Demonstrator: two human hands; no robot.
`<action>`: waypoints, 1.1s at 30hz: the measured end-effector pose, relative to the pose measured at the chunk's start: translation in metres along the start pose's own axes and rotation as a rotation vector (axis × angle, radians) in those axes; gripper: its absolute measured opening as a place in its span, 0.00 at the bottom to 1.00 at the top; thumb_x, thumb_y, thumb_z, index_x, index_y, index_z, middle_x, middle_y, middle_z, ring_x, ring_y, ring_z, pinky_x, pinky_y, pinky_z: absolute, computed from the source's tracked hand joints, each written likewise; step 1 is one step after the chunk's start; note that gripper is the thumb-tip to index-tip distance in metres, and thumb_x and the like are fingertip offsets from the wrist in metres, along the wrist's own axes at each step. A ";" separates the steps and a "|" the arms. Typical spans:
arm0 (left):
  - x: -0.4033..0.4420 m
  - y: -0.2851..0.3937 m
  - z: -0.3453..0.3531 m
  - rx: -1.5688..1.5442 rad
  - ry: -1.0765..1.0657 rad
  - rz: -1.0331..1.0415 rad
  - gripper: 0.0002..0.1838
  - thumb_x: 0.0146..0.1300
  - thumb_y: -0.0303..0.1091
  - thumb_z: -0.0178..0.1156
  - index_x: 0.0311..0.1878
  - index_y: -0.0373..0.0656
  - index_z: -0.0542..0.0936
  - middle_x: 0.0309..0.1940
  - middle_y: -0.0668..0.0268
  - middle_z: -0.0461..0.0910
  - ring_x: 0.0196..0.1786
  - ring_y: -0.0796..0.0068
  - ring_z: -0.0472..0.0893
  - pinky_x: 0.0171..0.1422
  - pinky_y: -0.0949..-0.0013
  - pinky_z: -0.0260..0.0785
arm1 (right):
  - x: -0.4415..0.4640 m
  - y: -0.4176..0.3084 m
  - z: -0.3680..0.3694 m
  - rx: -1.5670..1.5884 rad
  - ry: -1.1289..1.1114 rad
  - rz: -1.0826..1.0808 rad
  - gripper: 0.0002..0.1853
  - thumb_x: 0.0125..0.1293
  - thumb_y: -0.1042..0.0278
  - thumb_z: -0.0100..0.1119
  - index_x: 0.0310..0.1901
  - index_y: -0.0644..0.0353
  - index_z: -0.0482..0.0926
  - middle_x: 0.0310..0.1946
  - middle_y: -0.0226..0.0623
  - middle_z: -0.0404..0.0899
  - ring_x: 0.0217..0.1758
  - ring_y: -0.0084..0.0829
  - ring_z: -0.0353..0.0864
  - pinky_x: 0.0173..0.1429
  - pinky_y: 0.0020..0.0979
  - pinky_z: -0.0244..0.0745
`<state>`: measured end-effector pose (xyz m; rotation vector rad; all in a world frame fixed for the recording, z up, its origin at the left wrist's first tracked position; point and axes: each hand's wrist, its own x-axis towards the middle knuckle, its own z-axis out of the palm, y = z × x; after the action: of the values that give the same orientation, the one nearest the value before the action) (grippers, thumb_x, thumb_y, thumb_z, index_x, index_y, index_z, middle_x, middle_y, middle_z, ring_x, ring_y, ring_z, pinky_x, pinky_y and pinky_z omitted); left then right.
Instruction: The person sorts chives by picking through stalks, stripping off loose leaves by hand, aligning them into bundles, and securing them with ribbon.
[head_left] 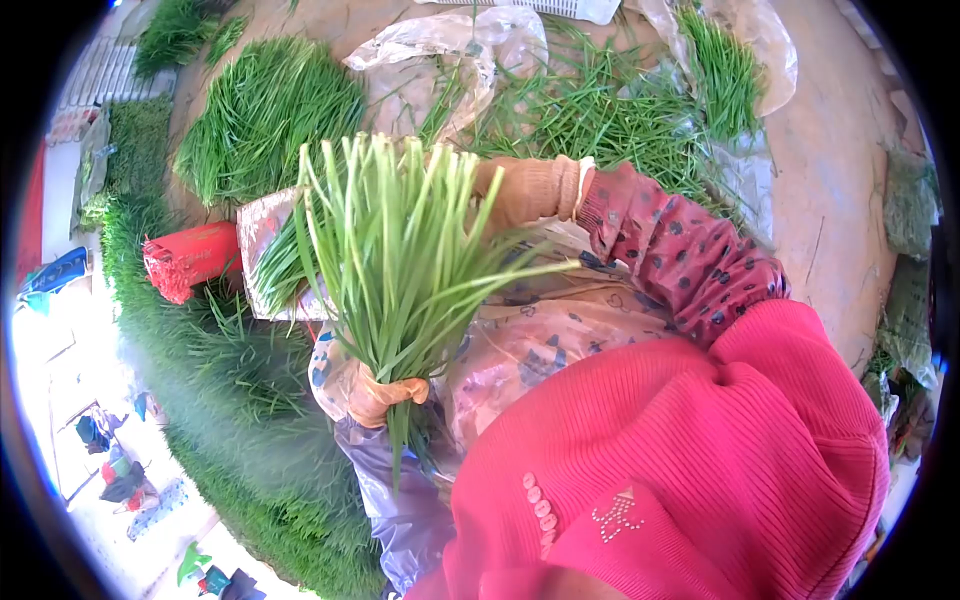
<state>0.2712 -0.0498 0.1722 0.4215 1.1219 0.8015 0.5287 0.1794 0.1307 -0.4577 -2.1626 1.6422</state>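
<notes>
A bunch of garlic chives [385, 270] stands upright in front of me, pale cut ends at the top and leaves hanging below. My left hand [378, 397], in a tan glove, is wrapped around its lower leafy part. My right hand [510, 192], gloved as well, is up beside the stem ends; its fingers are hidden behind the stems. More chives lie on a light board [252, 285] just behind the bunch. Against the board's left side rests a red roll [195, 258] with a frayed end.
A big heap of chives [265, 120] lies on the floor at the upper left, with loose ones [620, 120] scattered at the upper middle. Clear plastic sheeting [440, 50] and a white crate [570, 8] are at the back. Long rows of greens [260, 450] line the left side.
</notes>
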 end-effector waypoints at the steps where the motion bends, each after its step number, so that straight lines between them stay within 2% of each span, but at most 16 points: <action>1: -0.001 -0.001 0.002 0.006 0.002 -0.012 0.34 0.44 0.22 0.74 0.57 0.37 0.71 0.33 0.63 0.76 0.24 0.70 0.74 0.25 0.67 0.66 | -0.003 -0.004 0.004 -0.011 0.014 -0.110 0.25 0.60 0.59 0.64 0.59 0.55 0.75 0.52 0.44 0.79 0.55 0.39 0.77 0.63 0.37 0.68; 2: -0.003 -0.003 0.000 0.002 0.004 -0.019 0.34 0.44 0.22 0.74 0.57 0.37 0.71 0.33 0.63 0.76 0.24 0.70 0.74 0.25 0.67 0.66 | -0.005 -0.005 0.007 -0.018 0.031 -0.217 0.26 0.59 0.60 0.64 0.59 0.55 0.74 0.52 0.44 0.80 0.55 0.38 0.78 0.62 0.37 0.69; 4: -0.001 -0.009 -0.005 0.003 0.039 -0.017 0.41 0.41 0.17 0.69 0.63 0.36 0.64 0.35 0.54 0.76 0.22 0.63 0.73 0.26 0.60 0.66 | -0.006 0.003 0.013 -0.097 0.062 -0.184 0.22 0.61 0.60 0.60 0.57 0.56 0.76 0.51 0.43 0.80 0.53 0.38 0.78 0.59 0.37 0.71; 8: 0.003 -0.008 -0.010 0.092 0.016 -0.037 0.38 0.42 0.17 0.68 0.61 0.32 0.66 0.35 0.53 0.77 0.23 0.63 0.75 0.26 0.61 0.66 | -0.008 0.018 0.021 -0.339 0.145 -0.100 0.16 0.66 0.60 0.50 0.48 0.59 0.79 0.48 0.39 0.81 0.47 0.36 0.80 0.53 0.36 0.75; 10: 0.002 -0.009 -0.011 0.155 0.054 -0.072 0.35 0.43 0.17 0.68 0.58 0.29 0.68 0.37 0.52 0.78 0.24 0.63 0.76 0.26 0.62 0.68 | -0.013 0.017 0.022 -0.496 0.108 0.257 0.15 0.64 0.63 0.52 0.49 0.58 0.79 0.47 0.35 0.82 0.45 0.38 0.81 0.53 0.37 0.74; 12: 0.004 -0.007 -0.007 0.097 0.022 -0.072 0.36 0.43 0.20 0.71 0.59 0.31 0.69 0.34 0.55 0.79 0.25 0.64 0.78 0.27 0.64 0.70 | -0.017 0.014 0.018 -0.549 0.066 0.410 0.14 0.62 0.64 0.53 0.46 0.60 0.79 0.44 0.39 0.82 0.43 0.42 0.81 0.51 0.39 0.75; 14: 0.007 -0.004 -0.001 0.038 -0.015 -0.069 0.36 0.44 0.22 0.75 0.59 0.33 0.70 0.32 0.57 0.80 0.27 0.64 0.80 0.29 0.65 0.73 | -0.015 0.014 0.013 -0.564 0.093 0.429 0.13 0.61 0.65 0.53 0.43 0.62 0.80 0.41 0.43 0.82 0.41 0.45 0.81 0.50 0.41 0.76; 19: 0.007 -0.008 -0.008 0.036 -0.012 -0.124 0.35 0.43 0.24 0.75 0.57 0.32 0.72 0.31 0.56 0.80 0.26 0.65 0.80 0.29 0.65 0.73 | -0.014 0.023 -0.014 -0.446 0.331 0.551 0.12 0.59 0.65 0.53 0.39 0.63 0.81 0.33 0.53 0.81 0.41 0.50 0.81 0.47 0.43 0.77; 20: 0.007 -0.008 -0.007 0.034 -0.012 -0.123 0.35 0.43 0.24 0.75 0.57 0.32 0.72 0.31 0.56 0.80 0.26 0.65 0.80 0.29 0.65 0.73 | -0.017 0.039 -0.021 -0.447 0.329 0.551 0.12 0.59 0.65 0.53 0.39 0.63 0.81 0.33 0.53 0.81 0.41 0.50 0.81 0.47 0.43 0.77; 22: 0.006 -0.005 -0.004 -0.004 -0.031 -0.096 0.36 0.42 0.23 0.75 0.58 0.32 0.71 0.33 0.56 0.80 0.26 0.65 0.79 0.29 0.65 0.72 | -0.022 0.083 -0.043 -0.772 0.488 0.207 0.13 0.61 0.63 0.52 0.38 0.63 0.81 0.32 0.52 0.81 0.41 0.51 0.82 0.47 0.44 0.76; 23: 0.005 -0.003 -0.002 -0.008 -0.030 -0.092 0.36 0.42 0.23 0.75 0.58 0.32 0.71 0.33 0.56 0.80 0.26 0.65 0.79 0.29 0.65 0.72 | -0.023 0.080 -0.056 -0.631 0.600 0.289 0.11 0.63 0.65 0.53 0.37 0.64 0.80 0.30 0.46 0.82 0.34 0.43 0.82 0.39 0.39 0.78; 26: 0.000 -0.002 0.002 -0.016 -0.011 -0.101 0.36 0.42 0.22 0.75 0.57 0.32 0.71 0.33 0.57 0.79 0.26 0.66 0.78 0.28 0.65 0.70 | -0.034 0.059 -0.104 -0.355 0.676 0.624 0.11 0.66 0.67 0.51 0.37 0.66 0.79 0.26 0.38 0.81 0.23 0.31 0.81 0.26 0.31 0.77; 27: -0.002 -0.002 0.002 -0.025 -0.010 -0.083 0.35 0.42 0.22 0.75 0.57 0.32 0.71 0.33 0.57 0.78 0.26 0.66 0.77 0.28 0.65 0.69 | -0.043 0.073 -0.118 -0.362 0.674 0.622 0.11 0.66 0.67 0.51 0.37 0.66 0.79 0.26 0.38 0.81 0.23 0.31 0.81 0.26 0.31 0.77; 29: -0.003 -0.006 -0.004 -0.018 -0.053 -0.049 0.32 0.43 0.20 0.73 0.55 0.32 0.71 0.32 0.57 0.77 0.25 0.66 0.76 0.27 0.65 0.67 | -0.061 0.108 -0.140 0.308 1.120 0.576 0.12 0.67 0.69 0.46 0.37 0.66 0.79 0.26 0.40 0.82 0.21 0.32 0.82 0.27 0.29 0.81; 30: -0.005 -0.001 -0.003 0.141 -0.007 -0.102 0.31 0.45 0.19 0.71 0.55 0.30 0.70 0.31 0.56 0.77 0.25 0.66 0.76 0.27 0.66 0.68 | -0.066 0.100 -0.142 0.282 1.132 0.570 0.12 0.67 0.69 0.46 0.37 0.66 0.79 0.26 0.40 0.82 0.21 0.32 0.82 0.27 0.29 0.81; 33: -0.009 -0.002 -0.005 0.103 0.027 -0.036 0.30 0.46 0.19 0.68 0.55 0.29 0.69 0.30 0.55 0.77 0.24 0.65 0.76 0.26 0.66 0.68 | -0.086 0.085 -0.152 0.342 1.125 0.456 0.13 0.67 0.68 0.46 0.42 0.67 0.79 0.26 0.40 0.81 0.22 0.31 0.81 0.27 0.31 0.81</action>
<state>0.2659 -0.0584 0.1747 0.4756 1.1963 0.7217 0.6801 0.2882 0.0757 -1.4091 -0.9658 1.3554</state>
